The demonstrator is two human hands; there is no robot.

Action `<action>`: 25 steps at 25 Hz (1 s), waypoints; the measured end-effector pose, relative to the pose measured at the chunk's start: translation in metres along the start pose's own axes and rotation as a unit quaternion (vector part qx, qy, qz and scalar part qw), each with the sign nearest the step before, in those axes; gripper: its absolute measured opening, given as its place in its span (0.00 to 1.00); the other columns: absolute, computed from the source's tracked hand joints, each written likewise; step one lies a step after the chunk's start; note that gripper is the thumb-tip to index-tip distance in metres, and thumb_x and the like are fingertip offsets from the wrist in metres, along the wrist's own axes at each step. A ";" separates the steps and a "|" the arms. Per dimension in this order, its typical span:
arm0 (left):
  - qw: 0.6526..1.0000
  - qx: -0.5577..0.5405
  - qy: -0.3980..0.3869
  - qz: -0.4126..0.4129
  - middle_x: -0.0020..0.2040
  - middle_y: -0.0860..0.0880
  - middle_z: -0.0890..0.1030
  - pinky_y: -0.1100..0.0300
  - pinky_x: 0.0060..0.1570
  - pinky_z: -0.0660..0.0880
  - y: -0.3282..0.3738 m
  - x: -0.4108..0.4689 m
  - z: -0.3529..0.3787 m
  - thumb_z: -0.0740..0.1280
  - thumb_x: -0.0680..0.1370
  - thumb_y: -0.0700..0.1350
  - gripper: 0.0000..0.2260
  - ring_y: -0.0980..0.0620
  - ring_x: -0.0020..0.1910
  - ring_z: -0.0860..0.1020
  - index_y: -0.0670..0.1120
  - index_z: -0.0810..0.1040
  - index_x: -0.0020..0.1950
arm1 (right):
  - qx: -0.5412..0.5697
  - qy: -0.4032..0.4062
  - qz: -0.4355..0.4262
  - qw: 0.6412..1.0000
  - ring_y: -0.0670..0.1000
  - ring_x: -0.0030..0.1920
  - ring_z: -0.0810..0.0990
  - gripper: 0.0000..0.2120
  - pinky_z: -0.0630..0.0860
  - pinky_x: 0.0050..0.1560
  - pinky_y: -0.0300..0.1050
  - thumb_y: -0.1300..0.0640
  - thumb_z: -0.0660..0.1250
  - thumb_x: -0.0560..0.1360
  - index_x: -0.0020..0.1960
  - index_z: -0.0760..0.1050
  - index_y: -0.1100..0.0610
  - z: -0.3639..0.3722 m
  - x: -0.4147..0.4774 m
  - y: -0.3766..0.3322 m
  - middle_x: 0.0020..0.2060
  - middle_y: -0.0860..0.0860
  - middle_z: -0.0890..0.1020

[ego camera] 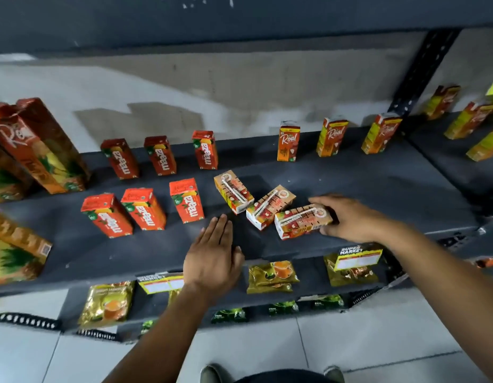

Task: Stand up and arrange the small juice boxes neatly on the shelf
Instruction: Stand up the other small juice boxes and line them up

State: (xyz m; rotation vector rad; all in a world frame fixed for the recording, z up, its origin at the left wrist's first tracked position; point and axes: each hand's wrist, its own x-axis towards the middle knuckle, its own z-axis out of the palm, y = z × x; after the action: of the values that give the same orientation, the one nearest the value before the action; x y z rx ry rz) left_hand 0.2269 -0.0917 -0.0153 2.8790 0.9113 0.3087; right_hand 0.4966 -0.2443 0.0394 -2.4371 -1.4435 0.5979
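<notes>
On the dark shelf point(378, 189), head view: six Maaza boxes point(186, 200) and three Real boxes point(288, 141) stand upright; three straw-backed boxes point(233, 191) lie toppled near the front edge. Right hand point(347, 217) grips the nearest fallen box point(302, 221); left hand point(212, 258) flat, empty. "Super Market" tag point(357, 257) below

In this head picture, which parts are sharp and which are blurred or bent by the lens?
Head view: the middle is fairly sharp, so "maaza" reads on the red boxes and straws show on the lying boxes. The big cartons at the left edge are smeared. The wide lens bends the shelf edge. Light is soft, without glare; the left hand casts a faint shadow.
</notes>
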 end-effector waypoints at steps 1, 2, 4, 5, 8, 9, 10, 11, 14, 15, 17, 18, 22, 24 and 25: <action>1.000 0.005 0.003 -0.016 0.73 0.41 0.67 0.49 0.71 0.61 0.005 0.000 0.000 0.49 0.76 0.54 0.29 0.43 0.73 0.63 0.39 0.66 0.71 | 0.018 -0.002 -0.007 1.000 0.52 0.69 0.67 0.37 0.63 0.61 0.40 0.55 0.75 0.72 0.75 0.61 0.45 0.002 0.002 0.005 0.72 0.50 0.67; 0.999 0.013 0.011 -0.035 0.73 0.41 0.67 0.48 0.71 0.61 0.011 -0.002 0.002 0.49 0.76 0.54 0.29 0.43 0.73 0.64 0.39 0.66 0.71 | 0.037 -0.007 -0.012 0.999 0.52 0.69 0.68 0.38 0.65 0.63 0.42 0.54 0.75 0.71 0.75 0.60 0.43 0.005 0.003 0.009 0.72 0.50 0.68; 0.997 0.020 0.022 -0.066 0.73 0.43 0.68 0.47 0.70 0.61 0.016 -0.001 0.003 0.48 0.76 0.54 0.28 0.44 0.72 0.64 0.40 0.67 0.71 | 0.080 -0.001 -0.016 0.997 0.53 0.69 0.69 0.40 0.68 0.66 0.47 0.52 0.76 0.70 0.75 0.58 0.43 0.016 0.004 0.015 0.71 0.50 0.70; 0.997 0.021 0.022 -0.077 0.73 0.43 0.68 0.47 0.70 0.61 0.018 -0.001 0.003 0.48 0.77 0.54 0.28 0.44 0.72 0.64 0.41 0.68 0.71 | 0.100 0.011 -0.024 0.995 0.53 0.69 0.69 0.41 0.67 0.66 0.48 0.51 0.76 0.70 0.76 0.58 0.44 0.021 0.003 0.019 0.70 0.50 0.71; 0.995 0.029 0.024 -0.092 0.72 0.44 0.69 0.47 0.70 0.62 0.024 -0.003 0.003 0.48 0.77 0.54 0.28 0.44 0.72 0.65 0.41 0.69 0.70 | 0.104 0.041 -0.068 0.991 0.55 0.70 0.65 0.43 0.63 0.66 0.47 0.47 0.76 0.68 0.76 0.58 0.48 0.028 -0.001 0.025 0.71 0.52 0.70; 0.995 0.029 0.023 -0.097 0.72 0.44 0.70 0.47 0.70 0.62 0.025 -0.002 0.003 0.48 0.77 0.54 0.28 0.44 0.72 0.65 0.41 0.69 0.70 | 0.098 0.038 -0.077 0.991 0.55 0.71 0.64 0.43 0.62 0.68 0.49 0.47 0.76 0.68 0.76 0.58 0.49 0.026 0.000 0.025 0.71 0.52 0.69; 0.994 0.028 0.020 -0.103 0.72 0.44 0.69 0.47 0.70 0.62 0.026 -0.002 0.001 0.48 0.77 0.54 0.28 0.45 0.72 0.65 0.41 0.69 0.70 | 0.091 0.035 -0.085 0.992 0.56 0.72 0.63 0.43 0.62 0.70 0.52 0.47 0.76 0.68 0.76 0.58 0.50 0.022 0.002 0.024 0.72 0.52 0.67; 0.993 0.028 0.016 -0.110 0.72 0.44 0.69 0.48 0.70 0.62 0.028 -0.002 -0.001 0.47 0.77 0.54 0.28 0.45 0.72 0.65 0.42 0.69 0.70 | 0.076 0.040 -0.100 0.991 0.57 0.72 0.62 0.41 0.62 0.70 0.54 0.48 0.75 0.68 0.75 0.60 0.51 0.018 0.004 0.022 0.72 0.52 0.67; 0.993 0.035 0.013 -0.116 0.72 0.45 0.69 0.47 0.70 0.62 0.031 -0.001 -0.002 0.47 0.76 0.55 0.29 0.45 0.72 0.65 0.42 0.68 0.71 | -0.044 0.048 -0.135 0.989 0.56 0.69 0.63 0.35 0.65 0.67 0.54 0.48 0.71 0.68 0.73 0.65 0.50 0.005 0.008 0.008 0.70 0.49 0.69; 0.993 0.032 0.010 -0.117 0.73 0.45 0.69 0.47 0.70 0.62 0.031 0.000 -0.003 0.47 0.76 0.55 0.29 0.45 0.72 0.65 0.42 0.68 0.71 | -0.083 0.040 -0.131 0.987 0.55 0.68 0.63 0.35 0.66 0.66 0.54 0.47 0.71 0.68 0.73 0.65 0.49 0.001 0.009 0.002 0.69 0.49 0.70; 0.992 0.029 0.006 -0.119 0.72 0.45 0.69 0.47 0.70 0.62 0.031 0.000 -0.003 0.47 0.76 0.55 0.29 0.45 0.72 0.65 0.42 0.68 0.71 | -0.137 0.035 -0.109 0.984 0.56 0.64 0.66 0.34 0.69 0.61 0.53 0.44 0.71 0.66 0.69 0.68 0.49 -0.001 0.006 -0.008 0.65 0.49 0.72; 0.992 0.031 0.006 -0.119 0.72 0.45 0.69 0.47 0.70 0.62 0.031 -0.001 -0.003 0.47 0.76 0.55 0.29 0.45 0.72 0.65 0.42 0.68 0.71 | -0.154 0.038 -0.099 0.982 0.56 0.62 0.69 0.33 0.70 0.58 0.52 0.43 0.72 0.64 0.67 0.70 0.49 -0.001 0.001 -0.010 0.63 0.50 0.74; 0.992 0.041 0.000 -0.116 0.74 0.46 0.67 0.48 0.72 0.60 0.029 -0.002 0.001 0.45 0.77 0.55 0.29 0.46 0.74 0.62 0.43 0.66 0.72 | -0.080 0.064 -0.080 0.992 0.50 0.49 0.73 0.27 0.70 0.44 0.44 0.45 0.73 0.60 0.58 0.75 0.49 0.002 -0.025 0.012 0.52 0.48 0.76; 0.992 0.046 -0.002 -0.114 0.74 0.46 0.67 0.49 0.72 0.60 0.027 -0.001 0.003 0.45 0.77 0.55 0.29 0.47 0.74 0.62 0.44 0.65 0.73 | 0.037 0.130 -0.047 0.990 0.49 0.44 0.74 0.24 0.70 0.41 0.43 0.48 0.75 0.60 0.54 0.76 0.50 0.001 -0.030 0.029 0.48 0.49 0.77; 0.992 0.044 0.000 -0.114 0.74 0.46 0.67 0.48 0.72 0.60 0.025 -0.001 0.004 0.45 0.77 0.55 0.29 0.47 0.74 0.62 0.44 0.65 0.73 | 0.086 0.185 -0.027 0.979 0.49 0.43 0.76 0.22 0.71 0.41 0.43 0.48 0.77 0.60 0.52 0.76 0.51 0.000 -0.027 0.035 0.46 0.49 0.78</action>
State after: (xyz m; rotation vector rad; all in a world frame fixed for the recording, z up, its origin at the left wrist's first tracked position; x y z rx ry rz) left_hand 0.2415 -0.1129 -0.0152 2.8131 1.2715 0.2527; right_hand 0.5121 -0.2844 0.0309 -2.2187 -1.2447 0.2290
